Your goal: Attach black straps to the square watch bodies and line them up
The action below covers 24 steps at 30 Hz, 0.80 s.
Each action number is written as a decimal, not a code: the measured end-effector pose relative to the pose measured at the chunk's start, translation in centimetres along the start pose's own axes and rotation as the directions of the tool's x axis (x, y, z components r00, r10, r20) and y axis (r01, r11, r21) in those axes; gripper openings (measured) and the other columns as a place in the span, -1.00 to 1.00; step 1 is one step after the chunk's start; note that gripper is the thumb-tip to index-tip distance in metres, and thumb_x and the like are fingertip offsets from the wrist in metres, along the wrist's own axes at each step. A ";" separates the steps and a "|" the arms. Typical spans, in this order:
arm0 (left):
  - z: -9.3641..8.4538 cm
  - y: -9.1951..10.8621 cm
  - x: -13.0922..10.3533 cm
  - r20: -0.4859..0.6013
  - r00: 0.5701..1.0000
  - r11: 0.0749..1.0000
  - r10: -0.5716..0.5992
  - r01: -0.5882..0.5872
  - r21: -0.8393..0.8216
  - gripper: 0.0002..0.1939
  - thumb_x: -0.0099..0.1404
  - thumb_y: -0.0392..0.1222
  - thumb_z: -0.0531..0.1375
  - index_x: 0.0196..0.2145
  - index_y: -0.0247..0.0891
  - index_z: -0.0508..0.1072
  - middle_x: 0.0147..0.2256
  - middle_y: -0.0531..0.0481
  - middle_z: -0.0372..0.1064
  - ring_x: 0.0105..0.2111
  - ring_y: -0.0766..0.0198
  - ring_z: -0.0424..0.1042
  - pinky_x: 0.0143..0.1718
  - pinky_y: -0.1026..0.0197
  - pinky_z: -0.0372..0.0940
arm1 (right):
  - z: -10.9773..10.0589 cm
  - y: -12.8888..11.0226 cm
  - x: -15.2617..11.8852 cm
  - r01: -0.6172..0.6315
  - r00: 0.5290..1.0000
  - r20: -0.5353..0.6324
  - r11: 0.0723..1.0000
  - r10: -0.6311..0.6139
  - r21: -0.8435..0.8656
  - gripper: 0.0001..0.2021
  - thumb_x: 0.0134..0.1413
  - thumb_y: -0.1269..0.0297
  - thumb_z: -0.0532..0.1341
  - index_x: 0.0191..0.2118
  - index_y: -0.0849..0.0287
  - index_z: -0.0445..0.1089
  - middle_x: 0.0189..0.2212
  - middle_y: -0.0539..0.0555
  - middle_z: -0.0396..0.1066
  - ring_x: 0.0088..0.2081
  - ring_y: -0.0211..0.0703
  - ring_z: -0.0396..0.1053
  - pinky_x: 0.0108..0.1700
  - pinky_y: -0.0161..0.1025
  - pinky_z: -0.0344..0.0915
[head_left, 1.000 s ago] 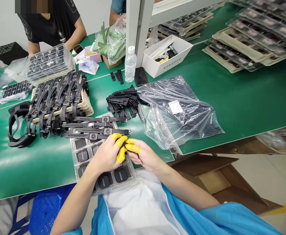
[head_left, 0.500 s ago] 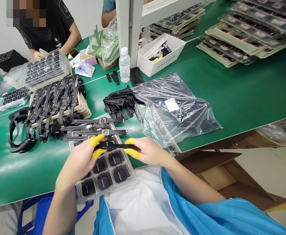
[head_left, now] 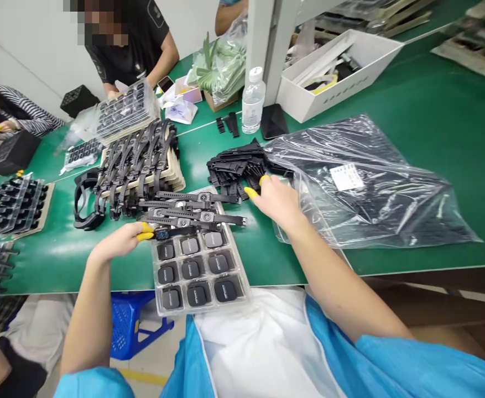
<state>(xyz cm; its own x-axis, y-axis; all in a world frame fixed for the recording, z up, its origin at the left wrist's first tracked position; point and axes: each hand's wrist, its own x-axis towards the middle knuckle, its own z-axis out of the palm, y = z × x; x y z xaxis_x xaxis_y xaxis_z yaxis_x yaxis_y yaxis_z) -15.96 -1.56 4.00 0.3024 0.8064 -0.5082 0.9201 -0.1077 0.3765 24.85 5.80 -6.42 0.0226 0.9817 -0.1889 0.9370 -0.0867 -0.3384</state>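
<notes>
My left hand (head_left: 123, 241), with yellow finger covers, pinches a black smartwatch (head_left: 162, 234) at its left end, low over the tray. Other assembled watches (head_left: 204, 216) lie side by side across the far part of the clear plastic tray (head_left: 242, 293). Square black watch bodies (head_left: 191, 270) sit in the nearer compartments. My right hand (head_left: 278, 200) is at the near right side of a heap of loose black watch straps (head_left: 234, 166). Its yellow-covered thumb and forefinger are apart, with nothing visible between them; the other fingers are partly hidden.
A clear bag of black straps (head_left: 375, 182) lies at right. Stacked trays of watches (head_left: 138, 166) stand at left. Farther back are a water bottle (head_left: 253, 102), a phone (head_left: 274, 121) and a white box (head_left: 333, 83). Co-workers sit across and at left.
My right hand has let go of the watch and moved away to the strap heap. My left hand has lowered the watch toward the row on the tray. The view has swung left.
</notes>
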 end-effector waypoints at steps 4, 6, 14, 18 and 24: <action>1.7 -0.8 0.8 -0.089 0.989 0.991 -0.119 0.113 -0.074 -0.66 0.40 0.08 0.03 -0.17 -0.21 0.44 -0.22 -0.09 0.55 -0.24 0.11 0.49 -0.17 0.13 0.38 | 1.3 0.6 0.6 -0.016 0.999 -0.040 1.000 0.017 0.021 -0.65 0.39 0.10 0.10 0.00 0.30 0.42 -0.03 0.39 0.50 -0.11 0.23 0.50 -0.21 -0.08 0.24; 2.4 -1.2 1.2 -0.175 0.974 0.989 -0.144 0.133 -0.070 -0.70 0.41 0.07 0.05 -0.20 -0.19 0.39 -0.24 -0.07 0.52 -0.27 0.12 0.46 -0.19 0.13 0.34 | 1.8 1.2 0.9 -0.022 0.998 -0.055 0.998 0.025 0.059 -0.68 0.35 0.11 0.13 -0.03 0.27 0.42 -0.04 0.37 0.51 -0.14 0.21 0.50 -0.24 -0.09 0.21; 3.6 -0.6 -0.5 -0.554 0.827 0.974 -0.092 0.189 0.121 -0.85 0.41 -0.10 0.17 -0.23 -0.23 0.41 -0.16 -0.18 0.43 -0.06 -0.04 0.40 0.05 -0.09 0.32 | 2.7 2.4 1.6 -0.046 0.993 -0.086 0.945 0.078 0.323 -0.87 0.17 0.23 0.20 -0.17 0.10 0.33 -0.34 0.14 0.53 -0.28 0.10 0.43 -0.29 -0.13 0.15; 5.6 6.2 -1.2 -0.529 0.837 0.989 0.142 -0.099 0.110 -0.84 0.53 -0.10 0.13 -0.11 -0.22 0.43 -0.04 -0.13 0.45 0.03 0.07 0.39 0.11 0.00 0.33 | 1.7 1.9 0.7 -0.014 0.982 -0.169 0.916 0.089 0.400 -0.87 0.02 0.30 0.23 -0.30 0.05 0.25 -0.44 0.05 0.43 -0.35 0.03 0.38 -0.29 -0.13 0.17; 10.2 15.5 1.1 -0.271 0.915 0.859 0.299 -0.135 0.494 -0.78 0.53 -0.26 0.09 -0.08 -0.35 0.53 -0.06 -0.24 0.48 -0.09 -0.02 0.42 -0.15 -0.01 0.33 | -1.7 3.2 -2.6 0.146 0.940 -0.339 0.848 0.041 0.509 -0.85 -0.03 0.33 0.28 -0.33 0.07 0.28 -0.32 0.05 0.46 -0.41 -0.10 0.35 -0.29 -0.13 0.26</action>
<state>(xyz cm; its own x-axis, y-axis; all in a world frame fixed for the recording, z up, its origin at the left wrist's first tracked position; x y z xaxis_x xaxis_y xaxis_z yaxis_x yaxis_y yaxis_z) 1.20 -8.32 1.40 0.4844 0.8631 -0.1427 0.8727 -0.4882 0.0093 28.39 3.30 -5.43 0.1784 0.9765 0.1211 0.6204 -0.0161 -0.7841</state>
